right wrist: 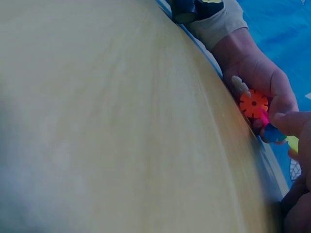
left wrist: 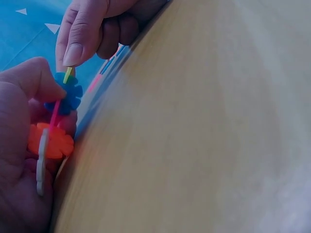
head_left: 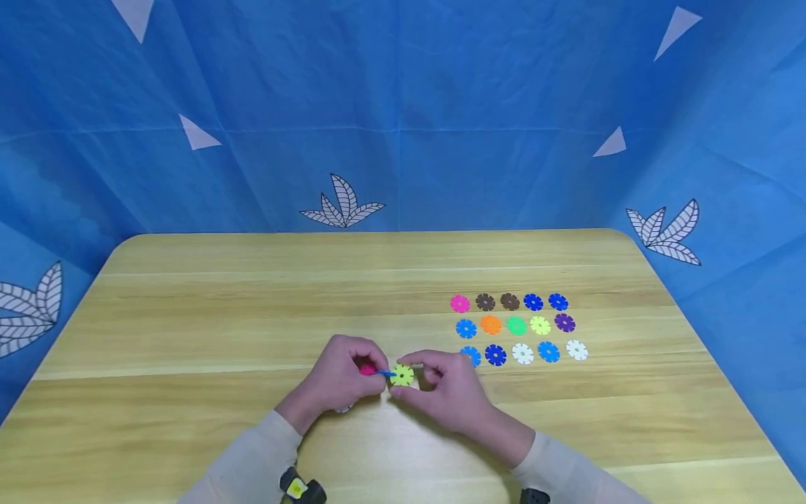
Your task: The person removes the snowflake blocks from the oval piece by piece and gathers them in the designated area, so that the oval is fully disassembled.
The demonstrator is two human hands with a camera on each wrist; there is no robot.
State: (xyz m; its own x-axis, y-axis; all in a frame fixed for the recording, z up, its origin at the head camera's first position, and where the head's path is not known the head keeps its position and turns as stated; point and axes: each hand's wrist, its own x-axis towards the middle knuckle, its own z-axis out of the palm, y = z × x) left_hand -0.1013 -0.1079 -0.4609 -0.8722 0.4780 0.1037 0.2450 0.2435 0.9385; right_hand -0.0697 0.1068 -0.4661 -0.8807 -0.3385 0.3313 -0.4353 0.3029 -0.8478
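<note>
My left hand grips a short chain of notched plastic snowflake discs. In the left wrist view the chain runs from a white disc through an orange disc and a pink disc to a blue disc, which finger and thumb pinch. Opposite it, my right hand holds a yellow-green disc by its rim between thumb and fingers. The yellow-green disc's edge meets the blue disc crosswise; how deep the slots sit in each other I cannot tell.
Loose discs lie flat in three rows at the right of the wooden table, among them a brown disc, a green disc and a purple disc. Just beyond my right hand lies a light blue disc. A blue cloth hangs behind.
</note>
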